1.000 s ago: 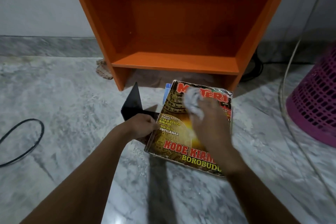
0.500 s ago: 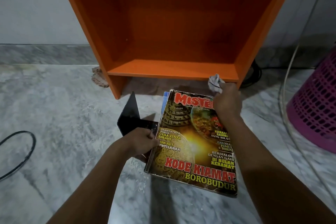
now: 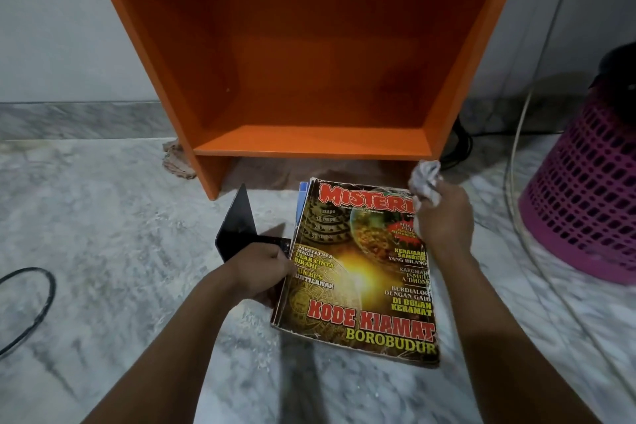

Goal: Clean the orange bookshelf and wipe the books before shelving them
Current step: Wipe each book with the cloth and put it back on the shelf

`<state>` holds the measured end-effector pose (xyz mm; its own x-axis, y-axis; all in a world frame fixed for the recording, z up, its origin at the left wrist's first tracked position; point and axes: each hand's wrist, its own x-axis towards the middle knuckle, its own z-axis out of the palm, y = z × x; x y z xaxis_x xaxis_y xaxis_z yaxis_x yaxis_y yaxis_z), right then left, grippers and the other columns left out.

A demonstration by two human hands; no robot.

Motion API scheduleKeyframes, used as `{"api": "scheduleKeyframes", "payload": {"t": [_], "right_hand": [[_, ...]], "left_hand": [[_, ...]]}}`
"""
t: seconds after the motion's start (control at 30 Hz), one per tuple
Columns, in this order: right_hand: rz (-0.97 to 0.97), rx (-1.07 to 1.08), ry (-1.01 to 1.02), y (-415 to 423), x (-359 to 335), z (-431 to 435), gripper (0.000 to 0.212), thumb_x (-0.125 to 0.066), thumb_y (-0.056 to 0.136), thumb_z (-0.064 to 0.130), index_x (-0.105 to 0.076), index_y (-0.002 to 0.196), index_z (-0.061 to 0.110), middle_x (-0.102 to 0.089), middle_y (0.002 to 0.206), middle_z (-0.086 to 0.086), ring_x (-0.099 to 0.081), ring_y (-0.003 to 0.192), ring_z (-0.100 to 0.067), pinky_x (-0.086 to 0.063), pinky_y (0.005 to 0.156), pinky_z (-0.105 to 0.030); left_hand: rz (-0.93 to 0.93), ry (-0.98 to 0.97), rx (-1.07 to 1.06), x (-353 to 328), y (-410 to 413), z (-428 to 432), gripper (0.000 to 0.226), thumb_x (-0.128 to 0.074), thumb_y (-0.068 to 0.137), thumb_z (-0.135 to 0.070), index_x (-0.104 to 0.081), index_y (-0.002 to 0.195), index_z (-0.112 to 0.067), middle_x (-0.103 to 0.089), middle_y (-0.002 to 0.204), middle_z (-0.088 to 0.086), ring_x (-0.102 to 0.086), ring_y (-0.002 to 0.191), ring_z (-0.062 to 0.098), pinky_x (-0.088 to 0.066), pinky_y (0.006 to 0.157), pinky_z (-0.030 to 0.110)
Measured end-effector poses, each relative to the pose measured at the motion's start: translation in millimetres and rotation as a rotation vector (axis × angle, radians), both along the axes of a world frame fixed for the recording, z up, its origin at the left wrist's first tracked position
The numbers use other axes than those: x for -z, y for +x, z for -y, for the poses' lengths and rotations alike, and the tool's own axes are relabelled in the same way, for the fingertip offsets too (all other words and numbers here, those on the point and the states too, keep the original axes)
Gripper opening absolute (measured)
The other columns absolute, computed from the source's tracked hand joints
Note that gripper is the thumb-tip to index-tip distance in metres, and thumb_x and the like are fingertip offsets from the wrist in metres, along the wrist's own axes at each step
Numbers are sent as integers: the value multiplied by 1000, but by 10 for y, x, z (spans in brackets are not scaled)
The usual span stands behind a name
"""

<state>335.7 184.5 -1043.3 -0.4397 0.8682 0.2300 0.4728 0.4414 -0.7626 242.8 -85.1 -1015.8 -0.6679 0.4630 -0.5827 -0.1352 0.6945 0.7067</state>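
Lying on the floor [image 3: 103, 217] just in front of the bookshelf [image 3: 309, 141] is a worn magazine [image 3: 358, 272], cover up, with "MISTERI" across the top and "KODE KIAMAT BOROBUDUR" at the bottom. The blue edge of a book [image 3: 302, 193] shows under its top left corner. The left hand [image 3: 261, 272] grips the magazine's left edge, thumb on the cover and fingers curled beneath. The right hand [image 3: 444, 220] is over the top right corner, just in front of the bookshelf's right foot, its fingers clenched round a crumpled pale cloth [image 3: 425, 179] that sticks out above the knuckles.

The bookshelf is orange and stands open towards the camera, its bottom board raised off the floor on two side panels. Its back is against a plain pale wall [image 3: 69, 27] with a grey marbled skirting [image 3: 86, 120] along the base. The floor is grey-white marble, glossy, with faint reflections.

A black bookend [image 3: 237, 224] stands in front of the bookshelf's left foot, just beside the left hand. A brownish rag [image 3: 173, 158] lies bunched against that foot on its outer side. Well to the left of the bookshelf a black cable [image 3: 44, 299] loops on the floor. To the right stands a pink perforated basket [image 3: 585, 203], and a pale cord [image 3: 516, 155] runs down between it and the bookshelf.
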Motion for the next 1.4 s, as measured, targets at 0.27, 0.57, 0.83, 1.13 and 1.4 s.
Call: {"api": "scheduleKeyframes", "payload": {"t": [0.27, 0.57, 0.83, 1.13, 1.4], "right_hand": [[176, -204, 51, 213, 173, 513, 42, -58, 91, 16, -52, 134, 18, -55, 127, -5, -50, 115, -28, -47, 89, -41], [105, -271, -44, 168, 210, 470, 26, -59, 87, 5, -63, 113, 8, -60, 106, -9, -57, 101, -29, -39, 74, -28], [-124, -433, -59, 109, -836, 257, 14, -67, 88, 10, -68, 101, 15, -68, 93, -3, -60, 79, -9, -40, 61, -12], [-334, -580, 15, -162, -2558, 537, 8, -71, 87, 22, -67, 94, 22, -70, 89, 4, -65, 83, -12, -53, 72, -35], [-500, -715, -67, -362, -3814, 631, 13, -69, 88, 17, -70, 97, 27, -72, 78, 9, -67, 67, -6, -52, 62, -29]], "left_hand": [[214, 245, -194, 29, 72, -151, 18, -56, 93, -17, -60, 105, -4, -72, 101, 18, -69, 93, 34, -54, 89, 45], [117, 296, -204, 0, 225, -489, 16, -67, 91, -21, -63, 107, -21, -74, 95, 0, -71, 85, 18, -59, 76, 31], [-250, 374, 8, -901, 237, -433, 12, -59, 96, -22, -69, 103, -18, -75, 97, 2, -71, 77, 9, -57, 68, 23], [-583, 601, -52, -2479, 153, 38, 14, -56, 97, -24, -69, 99, -20, -75, 90, 0, -72, 81, 16, -61, 73, 35], [-996, 828, -486, -3614, -228, 91, 10, -57, 97, -24, -65, 93, -23, -70, 90, 2, -69, 82, 21, -58, 61, 32]]}}
